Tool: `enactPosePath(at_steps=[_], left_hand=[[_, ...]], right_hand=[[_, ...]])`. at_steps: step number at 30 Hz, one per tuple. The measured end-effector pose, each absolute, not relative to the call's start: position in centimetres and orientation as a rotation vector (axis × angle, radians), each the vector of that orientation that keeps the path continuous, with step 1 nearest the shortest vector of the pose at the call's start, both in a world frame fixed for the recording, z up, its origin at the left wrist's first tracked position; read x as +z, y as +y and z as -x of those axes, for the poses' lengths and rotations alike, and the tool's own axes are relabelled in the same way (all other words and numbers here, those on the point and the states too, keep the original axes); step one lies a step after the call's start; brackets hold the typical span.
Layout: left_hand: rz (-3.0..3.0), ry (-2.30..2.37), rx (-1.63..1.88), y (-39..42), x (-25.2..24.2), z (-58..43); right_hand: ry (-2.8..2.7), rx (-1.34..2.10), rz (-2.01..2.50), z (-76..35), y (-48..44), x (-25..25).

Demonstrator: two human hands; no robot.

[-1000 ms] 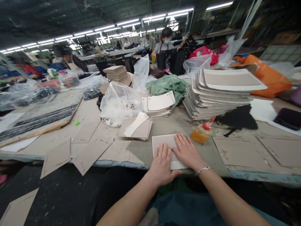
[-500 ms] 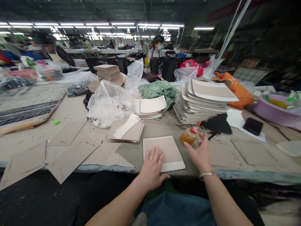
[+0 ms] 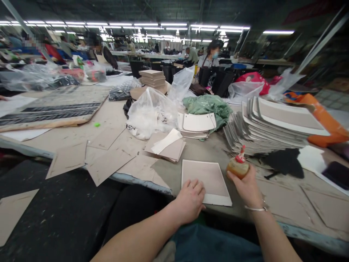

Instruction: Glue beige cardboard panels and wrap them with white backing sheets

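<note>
A flat beige board [image 3: 215, 178] with white borders lies at the table's near edge. On its left side rests my left hand [image 3: 192, 196], fingers laid over the surface and not gripping. My right hand [image 3: 249, 185] is closed around a squat glue bottle [image 3: 237, 167] with amber contents and a red-and-white nozzle, upright just right of the board. The far side of that grip is hidden. Behind the bottle stands a tall stack of white-edged boards [image 3: 272, 127]. A smaller pile of boards [image 3: 165, 147] with white strips on top lies to the left.
A clear plastic bag [image 3: 152, 112], curved white pieces [image 3: 199, 122] and a green bag [image 3: 207, 107] sit farther back. Loose boards [image 3: 109, 165] overhang the edge at left. A black piece [image 3: 285, 163] and a phone [image 3: 336, 174] lie at right. Co-workers are seated beyond.
My right hand has closed around the glue bottle, which it was only reaching for before. My left hand stays on the board. The view has swung left.
</note>
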State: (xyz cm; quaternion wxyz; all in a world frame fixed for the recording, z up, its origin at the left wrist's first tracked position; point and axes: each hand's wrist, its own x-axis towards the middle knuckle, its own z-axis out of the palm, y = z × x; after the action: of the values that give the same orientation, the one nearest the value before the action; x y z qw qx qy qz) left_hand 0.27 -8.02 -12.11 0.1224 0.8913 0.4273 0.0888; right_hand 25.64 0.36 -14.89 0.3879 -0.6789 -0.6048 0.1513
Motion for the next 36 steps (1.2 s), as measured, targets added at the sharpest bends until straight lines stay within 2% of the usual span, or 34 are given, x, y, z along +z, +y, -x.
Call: enactPosePath(at_steps=[5,9,16,36], left_hand=[[-2.603,1.263,0.261,-8.2,-12.2,-0.3],[-2.599,1.270,0.236,-8.2,-12.3,-0.5],[-2.611,1.284,0.202,-8.1,-11.8,-0.8],[-2.580,1.285,0.218,-8.0,-12.1,-1.1]], right_hand=[[-1.982,0.382,1.615,-24.8,-2.7,-11.5],[-2.159,0.337,1.435,-23.8,-3.7,-10.9],[-2.046,0.177,1.332,-21.0,-3.9,-12.6],[-2.195,0.082,1.341,-16.9,-4.9,-10.6]])
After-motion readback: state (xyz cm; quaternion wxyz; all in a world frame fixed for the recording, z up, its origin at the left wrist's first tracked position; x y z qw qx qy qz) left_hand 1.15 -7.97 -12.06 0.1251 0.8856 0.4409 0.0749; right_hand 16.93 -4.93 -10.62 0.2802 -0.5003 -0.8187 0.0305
